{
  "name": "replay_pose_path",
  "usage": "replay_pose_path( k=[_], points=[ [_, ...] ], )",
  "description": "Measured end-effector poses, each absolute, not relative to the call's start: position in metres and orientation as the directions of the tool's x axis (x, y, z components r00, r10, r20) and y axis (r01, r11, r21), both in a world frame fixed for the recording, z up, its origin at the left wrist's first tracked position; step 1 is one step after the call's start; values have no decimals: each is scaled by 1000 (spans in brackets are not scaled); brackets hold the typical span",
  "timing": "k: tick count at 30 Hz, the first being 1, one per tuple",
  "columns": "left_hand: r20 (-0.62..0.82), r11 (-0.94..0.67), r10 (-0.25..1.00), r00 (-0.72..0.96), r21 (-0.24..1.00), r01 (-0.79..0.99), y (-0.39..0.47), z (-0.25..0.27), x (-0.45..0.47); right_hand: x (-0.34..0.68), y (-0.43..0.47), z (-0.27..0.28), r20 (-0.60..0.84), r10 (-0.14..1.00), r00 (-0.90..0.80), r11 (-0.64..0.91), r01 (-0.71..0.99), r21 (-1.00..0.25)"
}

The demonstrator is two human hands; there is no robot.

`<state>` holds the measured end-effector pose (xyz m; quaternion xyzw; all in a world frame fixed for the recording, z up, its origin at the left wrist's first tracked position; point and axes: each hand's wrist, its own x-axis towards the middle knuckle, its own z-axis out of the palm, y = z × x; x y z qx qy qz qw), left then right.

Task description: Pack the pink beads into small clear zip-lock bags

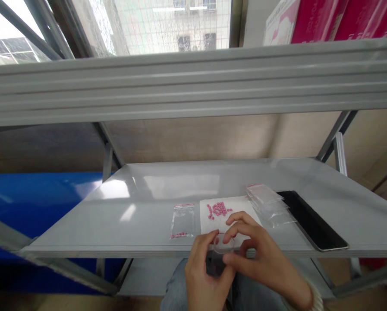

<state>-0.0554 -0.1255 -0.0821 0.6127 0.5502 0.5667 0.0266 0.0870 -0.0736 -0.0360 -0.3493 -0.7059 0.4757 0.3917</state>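
A small clear zip bag [223, 244] is between my two hands at the shelf's front edge. My left hand [203, 263] grips its left side, fingers and thumb curled round it. My right hand [253, 246] has its thumb and fingertips on the bag's right side and top, fingers bent. Just beyond them, many small pink tablets [219, 209] lie on a white sheet of paper [206, 225]. Left of the paper rests another clear zip bag [184, 220] with several pink tablets at its bottom. Whether the held bag contains any tablets is hard to make out.
A stack of clear zip bags [267, 199] lies right of the paper, partly against a dark tablet or phone [313, 220]. A thick metal beam [193, 84] crosses above the grey shelf [141, 229]. Pink boxes [342, 21] stand on the upper shelf.
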Motion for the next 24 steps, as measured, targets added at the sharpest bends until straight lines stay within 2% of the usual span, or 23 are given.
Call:
replay_pose_path(
  k=[4,7,10,17,24],
  points=[
    [603,-356,742,-291,723,592,-129,-87,-53,78,-81,-44,172,893,-416,215,59,-975],
    [496,-378,825,-270,841,388,-132,-89,-51,79,-79,-49,146,906,-397,132,-61,-989],
    [427,-378,872,-239,898,224,-135,-86,-52,81,-79,-53,174,940,-292,138,-139,-981],
    [545,-455,765,-344,835,310,-133,-75,-61,82,-90,-54,283,949,-143,263,-144,-954],
    [553,-461,771,-314,826,323,-135,-71,-61,81,-97,-53,327,933,-152,310,-127,-942]
  ],
)
